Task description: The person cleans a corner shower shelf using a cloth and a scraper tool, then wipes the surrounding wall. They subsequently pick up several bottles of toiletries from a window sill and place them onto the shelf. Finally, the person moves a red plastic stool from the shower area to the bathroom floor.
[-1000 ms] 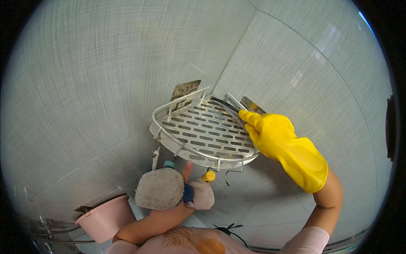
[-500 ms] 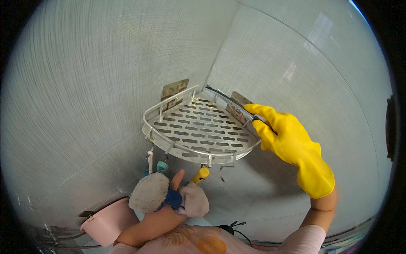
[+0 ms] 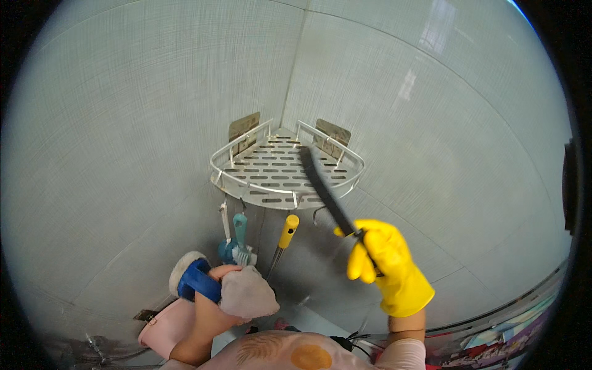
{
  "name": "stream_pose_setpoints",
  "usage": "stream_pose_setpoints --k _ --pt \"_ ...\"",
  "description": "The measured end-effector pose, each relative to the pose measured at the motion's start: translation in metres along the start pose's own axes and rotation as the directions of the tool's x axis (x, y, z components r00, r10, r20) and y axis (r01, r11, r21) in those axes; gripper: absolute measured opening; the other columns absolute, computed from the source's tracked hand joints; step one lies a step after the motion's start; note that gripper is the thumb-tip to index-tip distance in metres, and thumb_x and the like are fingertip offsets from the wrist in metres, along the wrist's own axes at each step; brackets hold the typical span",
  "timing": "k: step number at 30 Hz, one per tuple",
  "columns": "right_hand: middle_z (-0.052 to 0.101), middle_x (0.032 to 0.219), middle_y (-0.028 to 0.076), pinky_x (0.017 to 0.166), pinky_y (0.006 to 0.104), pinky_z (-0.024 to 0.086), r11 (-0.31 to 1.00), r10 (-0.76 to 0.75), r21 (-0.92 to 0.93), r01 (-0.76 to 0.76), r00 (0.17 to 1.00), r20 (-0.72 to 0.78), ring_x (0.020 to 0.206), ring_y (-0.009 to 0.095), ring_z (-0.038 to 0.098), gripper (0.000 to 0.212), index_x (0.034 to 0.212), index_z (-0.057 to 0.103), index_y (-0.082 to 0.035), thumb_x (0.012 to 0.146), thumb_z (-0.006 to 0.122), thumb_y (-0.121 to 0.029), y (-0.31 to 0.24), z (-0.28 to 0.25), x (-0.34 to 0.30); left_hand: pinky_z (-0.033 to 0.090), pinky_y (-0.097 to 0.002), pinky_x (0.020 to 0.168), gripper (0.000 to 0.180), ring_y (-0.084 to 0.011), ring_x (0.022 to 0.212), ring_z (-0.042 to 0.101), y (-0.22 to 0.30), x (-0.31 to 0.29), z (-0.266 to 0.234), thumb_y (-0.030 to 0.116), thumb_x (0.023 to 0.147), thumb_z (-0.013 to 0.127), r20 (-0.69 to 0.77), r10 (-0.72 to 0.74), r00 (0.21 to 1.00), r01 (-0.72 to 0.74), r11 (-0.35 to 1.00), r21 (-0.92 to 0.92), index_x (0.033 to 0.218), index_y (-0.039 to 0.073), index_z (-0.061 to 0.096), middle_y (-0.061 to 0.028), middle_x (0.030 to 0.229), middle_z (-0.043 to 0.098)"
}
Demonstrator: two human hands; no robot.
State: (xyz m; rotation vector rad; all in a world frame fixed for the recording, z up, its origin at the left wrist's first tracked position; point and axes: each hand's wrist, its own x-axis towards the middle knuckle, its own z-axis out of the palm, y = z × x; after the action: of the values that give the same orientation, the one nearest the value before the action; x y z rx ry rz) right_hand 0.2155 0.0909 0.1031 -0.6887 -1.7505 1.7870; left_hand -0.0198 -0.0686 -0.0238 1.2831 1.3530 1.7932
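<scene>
My right hand (image 3: 385, 259), in a yellow rubber glove, is closed round the handle of a long, narrow black brush (image 3: 324, 191). The brush slants up and left in front of a metal corner shelf (image 3: 280, 163), its tip over the slotted plate; whether they touch I cannot tell. Lower left, my bare left hand (image 3: 223, 271) grips a blue-handled scrubber (image 3: 202, 280) with a whitish fuzzy pad. A pale pinkish-grey cloth (image 3: 250, 293) is bunched at the same hand and hides most of its fingers.
Below the shelf hang a teal brush (image 3: 240, 231), a white-handled brush (image 3: 224, 222) and a yellow-handled tool (image 3: 288, 232). A pink bucket (image 3: 169, 327) stands lower left. Grey tiled walls (image 3: 382, 80) meet behind the shelf. Coloured items (image 3: 512, 330) lie at the lower right.
My right hand has drawn the brush back from the shelf's right rear rail, down and toward me. My left hand has lowered and turned the scrubber and cloth. The view has shifted.
</scene>
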Motion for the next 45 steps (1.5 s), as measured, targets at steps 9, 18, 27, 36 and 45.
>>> stream_pose_setpoints --k 9,18,27,36,45 --pt "0.065 0.08 0.013 0.058 0.032 0.047 0.498 -0.584 -0.771 0.398 0.811 0.041 0.061 0.024 0.06 0.038 0.123 0.054 -0.008 0.086 0.061 -0.018 0.046 0.04 -0.024 0.048 -0.0304 0.08 0.044 -0.0156 0.092 0.059 0.006 -0.04 0.003 0.008 0.074 0.072 -0.032 -0.212 0.977 0.186 0.911 -0.368 0.112 0.001 0.051 -0.0077 0.103 0.06" --pt "0.062 0.078 0.016 0.059 0.0435 0.048 0.44 -0.448 -0.852 0.283 0.892 0.064 0.067 0.036 0.06 0.036 0.12 0.054 -0.014 0.084 0.06 -0.018 0.043 0.024 -0.039 0.048 -0.0313 0.082 0.046 -0.0169 0.093 0.06 0.014 -0.082 0.043 0.004 0.073 0.071 -0.256 -0.22 0.941 0.133 0.939 -0.316 0.113 -0.001 0.049 -0.0101 0.104 0.06" --pt "0.064 0.079 0.013 0.052 0.0394 0.047 -0.139 -0.295 -0.99 -0.022 0.955 0.021 0.065 0.025 0.065 0.045 0.121 0.05 -0.002 0.079 0.061 -0.014 0.016 0.075 -0.024 0.048 -0.0323 0.085 0.05 -0.0182 0.097 0.059 0.004 -0.096 0.03 0.004 0.073 0.071 -0.255 -0.234 0.938 0.111 0.901 -0.419 0.116 -0.001 0.047 -0.0109 0.107 0.059" --pt "0.064 0.07 0.01 0.052 0.0416 0.047 -0.316 0.099 -0.925 0.213 0.977 0.191 0.063 0.029 0.063 0.037 0.098 0.061 -0.001 0.069 0.066 -0.023 0.001 0.115 -0.003 0.048 -0.0334 0.086 0.055 -0.0204 0.101 0.058 -0.001 -0.075 -0.025 0.0 0.071 0.07 -0.101 -0.406 0.908 0.356 0.877 -0.323 0.12 -0.001 0.044 -0.0117 0.109 0.058" --pt "0.065 0.07 0.011 0.056 0.039 0.048 0.473 -0.017 -0.869 -0.144 0.985 -0.173 0.06 0.027 0.063 0.031 0.116 0.052 -0.006 0.091 0.051 -0.024 -0.02 0.124 -0.044 0.052 -0.0336 0.077 0.036 -0.0228 0.086 0.061 -0.024 -0.046 -0.057 0.008 0.073 0.069 0.334 -0.229 0.914 0.39 0.72 -0.574 0.106 0.001 0.055 -0.0132 0.099 0.061"
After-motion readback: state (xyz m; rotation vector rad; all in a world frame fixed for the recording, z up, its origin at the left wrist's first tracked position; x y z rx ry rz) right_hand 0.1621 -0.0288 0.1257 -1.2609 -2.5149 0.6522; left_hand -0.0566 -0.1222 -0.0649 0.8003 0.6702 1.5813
